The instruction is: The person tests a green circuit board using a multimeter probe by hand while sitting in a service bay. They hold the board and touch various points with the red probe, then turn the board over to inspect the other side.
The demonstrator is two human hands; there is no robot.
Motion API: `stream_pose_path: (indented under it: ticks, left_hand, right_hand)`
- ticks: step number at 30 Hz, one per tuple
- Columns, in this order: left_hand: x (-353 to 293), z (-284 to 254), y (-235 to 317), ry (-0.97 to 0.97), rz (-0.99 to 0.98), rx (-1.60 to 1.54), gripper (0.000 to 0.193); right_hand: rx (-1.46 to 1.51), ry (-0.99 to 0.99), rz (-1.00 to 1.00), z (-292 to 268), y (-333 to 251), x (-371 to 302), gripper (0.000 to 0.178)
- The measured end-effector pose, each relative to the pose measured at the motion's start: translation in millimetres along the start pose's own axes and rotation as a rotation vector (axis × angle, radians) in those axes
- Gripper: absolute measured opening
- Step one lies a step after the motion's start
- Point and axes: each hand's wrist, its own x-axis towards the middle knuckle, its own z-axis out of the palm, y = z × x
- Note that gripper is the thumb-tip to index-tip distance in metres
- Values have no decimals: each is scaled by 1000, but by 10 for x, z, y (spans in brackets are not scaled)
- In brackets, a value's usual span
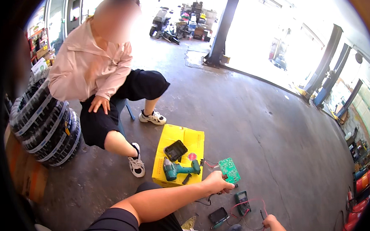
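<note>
My left hand [217,182] is closed on the edge of a green circuit board [229,170], holding it up beside the yellow box. Thin red wires run from the board's left side toward the box. At the lower right, my right hand [271,221] pinches a slim test probe [262,213]. A red lead loops between that hand and a multimeter [242,202] on the floor. Left of the meter lies a black plastic casing [218,216]. The probe is apart from the board.
On a yellow cardboard box [181,134] lie a teal cordless power tool [181,168] and an open black plastic shell [175,150]. A seated person [94,70] faces me at the left, near stacked wrapped tires [43,121]. Red containers [363,182] stand along the right.
</note>
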Motion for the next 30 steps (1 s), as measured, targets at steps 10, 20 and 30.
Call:
stream_pose_path:
  ticks: [10,20,30]
  left_hand:
    - [-29,34,-1,32,17,-20,17]
    - [-37,40,26,-9,-23,3,16]
    - [17,21,-71,-43,-30,-76,18]
  right_hand:
    - [395,105,229,-171,8,-307,37]
    - [380,60,210,-38,72,-105,32]
    - [429,5,219,302,55,302,29]
